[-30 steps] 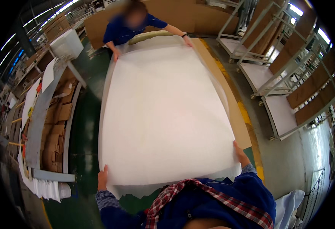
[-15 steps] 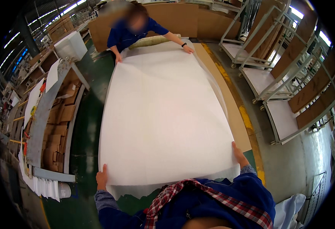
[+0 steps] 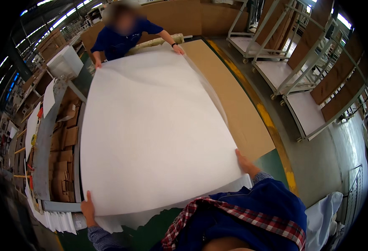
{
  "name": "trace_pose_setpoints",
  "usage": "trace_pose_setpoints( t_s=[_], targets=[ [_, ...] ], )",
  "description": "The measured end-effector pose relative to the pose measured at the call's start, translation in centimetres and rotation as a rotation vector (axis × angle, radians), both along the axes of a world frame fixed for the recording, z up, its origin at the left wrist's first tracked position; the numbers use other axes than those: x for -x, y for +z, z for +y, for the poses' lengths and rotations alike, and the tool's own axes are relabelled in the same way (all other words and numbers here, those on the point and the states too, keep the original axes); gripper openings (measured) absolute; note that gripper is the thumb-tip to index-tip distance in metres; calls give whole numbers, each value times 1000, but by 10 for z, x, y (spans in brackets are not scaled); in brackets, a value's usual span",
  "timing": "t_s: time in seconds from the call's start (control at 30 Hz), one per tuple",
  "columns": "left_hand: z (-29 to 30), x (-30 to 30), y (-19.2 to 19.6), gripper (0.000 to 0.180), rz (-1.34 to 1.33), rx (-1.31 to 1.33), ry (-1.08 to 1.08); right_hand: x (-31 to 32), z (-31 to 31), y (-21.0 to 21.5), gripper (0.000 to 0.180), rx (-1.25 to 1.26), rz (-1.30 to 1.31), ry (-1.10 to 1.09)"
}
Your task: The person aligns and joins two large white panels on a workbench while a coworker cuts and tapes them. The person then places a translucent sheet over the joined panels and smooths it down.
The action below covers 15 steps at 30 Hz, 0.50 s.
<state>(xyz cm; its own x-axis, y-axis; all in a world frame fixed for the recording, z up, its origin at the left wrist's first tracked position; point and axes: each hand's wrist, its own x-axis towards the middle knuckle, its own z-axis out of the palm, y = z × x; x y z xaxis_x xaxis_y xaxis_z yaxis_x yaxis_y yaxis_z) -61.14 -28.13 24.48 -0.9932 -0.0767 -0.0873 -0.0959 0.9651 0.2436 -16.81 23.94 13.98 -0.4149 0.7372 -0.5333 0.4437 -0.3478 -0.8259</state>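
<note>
Large white sheet [image 3: 150,134] was spread flat between two people, over a stack of similar white sheets whose edge showed below the near edge. Left hand [image 3: 88,209] sat at the near-left corner, grip clamped on the sheet's edge, fingers [image 3: 87,200] lying on top of it. Right hand [image 3: 246,164] was at the near-right corner, grip pinched on that edge too; sheet ran away from both hands toward the far side. Co-worker in a blue shirt [image 3: 121,37] held the two far corners, one hand [image 3: 178,49] on the far-right corner, the other [image 3: 97,65] on the far-left. Brown board [image 3: 234,108] lay just right of the sheet, partly under it. Cardboard pieces [image 3: 64,146] were stacked to the left, metal racks [image 3: 293,62] well apart on the right.
</note>
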Motion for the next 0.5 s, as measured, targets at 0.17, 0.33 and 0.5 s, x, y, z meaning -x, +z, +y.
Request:
trace_pose_setpoints(
  t_s=[0.17, 0.33, 0.5],
  targets=[
    [-18, -4, 84, 88, 120, -18, -26, 11, -8, -77, 71, 184, 157, 36],
    [-41, -14, 171, 83, 364, 117, 5, 36, -49, -122, 70, 374, 215, -44],
    [-58, -34, 297, 63, 572, 331, -115, 82, -97, -112, 65, 590, 402, 50]
  ],
)
